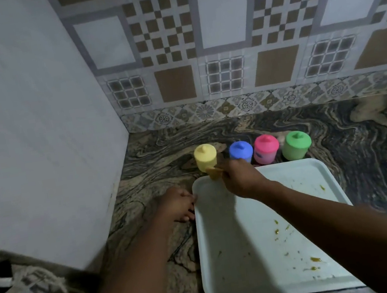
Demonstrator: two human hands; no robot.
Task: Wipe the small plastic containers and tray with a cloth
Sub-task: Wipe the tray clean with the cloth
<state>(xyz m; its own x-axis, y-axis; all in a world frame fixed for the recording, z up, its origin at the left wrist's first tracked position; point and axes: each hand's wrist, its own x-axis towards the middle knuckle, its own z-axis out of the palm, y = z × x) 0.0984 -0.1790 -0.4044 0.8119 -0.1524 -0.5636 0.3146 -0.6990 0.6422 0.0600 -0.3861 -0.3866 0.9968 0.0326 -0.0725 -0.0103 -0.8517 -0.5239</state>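
**Careful Near the Little Pots!**

Four little pots with lids stand in a row on the counter [162,151]: a yellow pot [205,157], a blue pot [241,151], a pink pot [266,149] and a green pot [297,144]. Just in front of them lies the white tray [296,193]. It has yellow-brown smears on its right side.

The right hand [240,179] reaches over the far left corner of the tray. Its fingers are closed around a small yellow-brown cloth [214,172]. It is blurry, so I am only guessing that it is the cloth. It sits right by the bottom of the yellow pot. The left hand [178,204] rests on the counter. Its fingers look loose, touch the tray's left edge and hold nothing.

What could go wrong? The pots look light and stand close together. A hard push with the cloth could knock the yellow pot over, and it could bump the blue pot. The right arm hangs over the dirty tray, so it could dip into the smears. If the tray slides, it could hit the pots too.
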